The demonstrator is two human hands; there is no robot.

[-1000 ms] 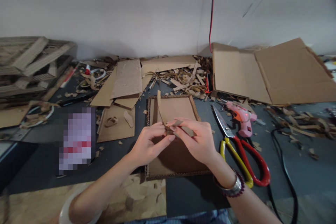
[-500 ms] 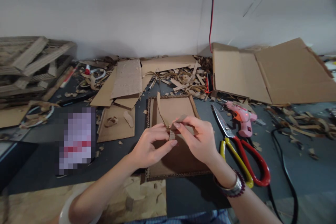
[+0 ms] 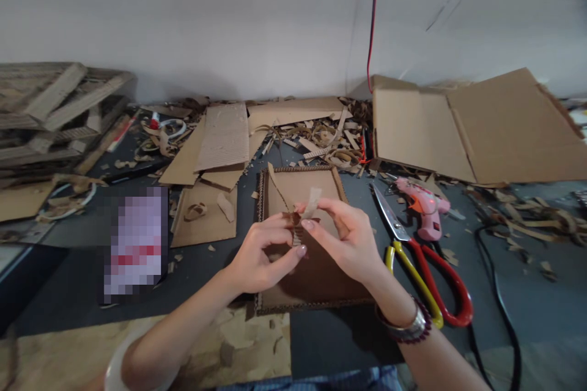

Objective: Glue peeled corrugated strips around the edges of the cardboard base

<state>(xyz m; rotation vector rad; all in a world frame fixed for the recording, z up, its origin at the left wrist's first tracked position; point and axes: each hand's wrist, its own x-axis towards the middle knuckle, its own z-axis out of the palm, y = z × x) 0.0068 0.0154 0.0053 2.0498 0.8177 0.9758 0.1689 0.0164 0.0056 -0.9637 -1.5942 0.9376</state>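
Left hand (image 3: 259, 250) and right hand (image 3: 343, 238) together, fingertips clamped on a narrow cardboard strip (image 3: 312, 203); cardboard panel (image 3: 302, 186) directly beneath; red-and-yellow scissors (image 3: 415, 275) right of the right hand, dark work surface (image 3: 360, 208) between.

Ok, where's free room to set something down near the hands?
Dark mat shows below the cardboard frame, left of the scissors. More shows left of the frame, beside the blurred object. Crowded behind the frame: cardboard scraps.

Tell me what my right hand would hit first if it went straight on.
Your right hand would likely meet the small cardboard strip pinched between both hands first, then your left hand, though depth is hard to judge from this view.
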